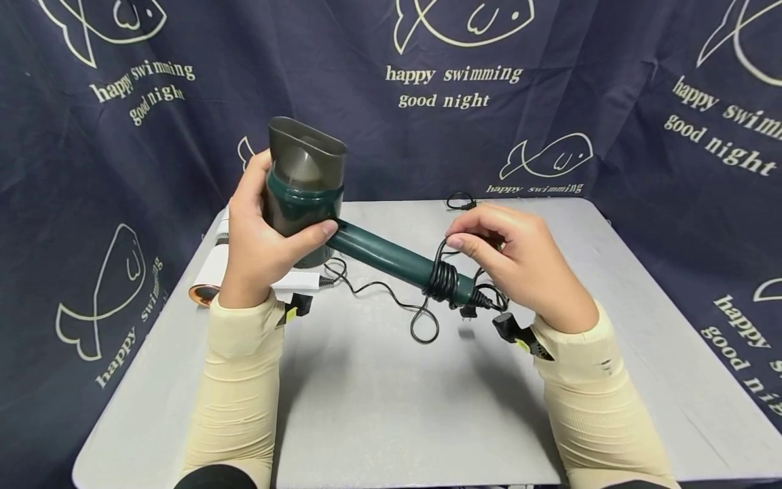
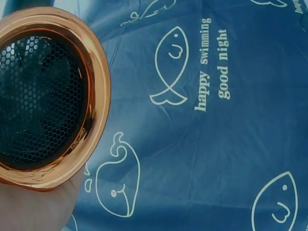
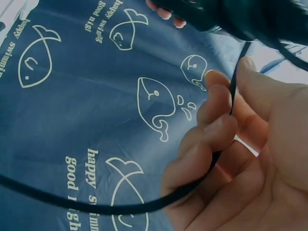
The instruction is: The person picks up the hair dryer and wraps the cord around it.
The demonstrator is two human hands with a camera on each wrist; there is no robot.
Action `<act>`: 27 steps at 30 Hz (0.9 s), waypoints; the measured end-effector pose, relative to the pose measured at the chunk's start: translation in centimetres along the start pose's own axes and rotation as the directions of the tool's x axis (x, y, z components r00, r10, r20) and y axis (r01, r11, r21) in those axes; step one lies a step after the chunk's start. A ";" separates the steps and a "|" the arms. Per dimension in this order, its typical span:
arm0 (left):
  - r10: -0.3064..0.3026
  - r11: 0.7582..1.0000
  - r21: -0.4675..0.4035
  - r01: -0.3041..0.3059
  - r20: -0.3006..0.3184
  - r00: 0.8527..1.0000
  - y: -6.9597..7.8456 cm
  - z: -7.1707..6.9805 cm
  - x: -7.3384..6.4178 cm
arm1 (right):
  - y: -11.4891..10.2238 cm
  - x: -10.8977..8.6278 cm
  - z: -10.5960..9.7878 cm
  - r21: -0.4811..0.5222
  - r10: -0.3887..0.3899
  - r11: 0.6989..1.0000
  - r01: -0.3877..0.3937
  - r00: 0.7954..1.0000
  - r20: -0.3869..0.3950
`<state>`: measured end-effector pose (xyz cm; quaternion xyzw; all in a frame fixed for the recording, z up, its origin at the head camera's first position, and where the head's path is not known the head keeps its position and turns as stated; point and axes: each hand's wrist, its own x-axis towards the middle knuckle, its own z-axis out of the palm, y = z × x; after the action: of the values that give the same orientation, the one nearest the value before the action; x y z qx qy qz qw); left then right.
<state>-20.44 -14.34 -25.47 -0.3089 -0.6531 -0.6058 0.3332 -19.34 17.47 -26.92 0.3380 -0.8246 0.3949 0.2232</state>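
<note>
A dark green hair dryer (image 1: 385,252) is held up over the table, its smoky nozzle (image 1: 308,163) pointing upward. My left hand (image 1: 253,238) grips it round the barrel, thumb across the front. In the left wrist view its round intake grille (image 2: 36,96) shows inside a copper-coloured ring (image 2: 99,96). Several turns of black cord (image 1: 444,280) are wound round the lower handle. My right hand (image 1: 516,255) pinches a length of that cord just beyond the handle end. The right wrist view shows the cord (image 3: 187,192) running across the curled fingers (image 3: 192,159).
Behind my left hand a white hair dryer (image 1: 298,280) with a copper-coloured rim (image 1: 203,293) lies on the grey table (image 1: 379,421). Its thin black cord (image 1: 381,285) trails right. A black cord loop (image 1: 458,198) lies at the back edge, before a dark blue curtain (image 1: 342,75).
</note>
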 end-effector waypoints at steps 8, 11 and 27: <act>0.016 0.995 -0.096 -0.020 -0.047 0.999 0.2 0.3 0.1 | 0.5 0.2 0.6 0.082 -0.016 0.997 0.013 0.999 0.035; 0.017 0.992 -0.121 -0.027 -0.078 0.997 0.3 0.3 0.1 | 0.7 0.3 1.1 0.105 -0.020 0.994 0.016 0.999 0.039; -0.010 0.998 -0.068 -0.006 -0.239 0.971 0.3 0.6 0.2 | 0.7 0.2 3.5 0.139 0.058 0.987 -0.076 0.990 0.127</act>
<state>-20.31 -13.74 -25.17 -0.2443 -0.5875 -0.6609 0.3980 -20.36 14.92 -29.19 0.3487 -0.8172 0.4389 0.1338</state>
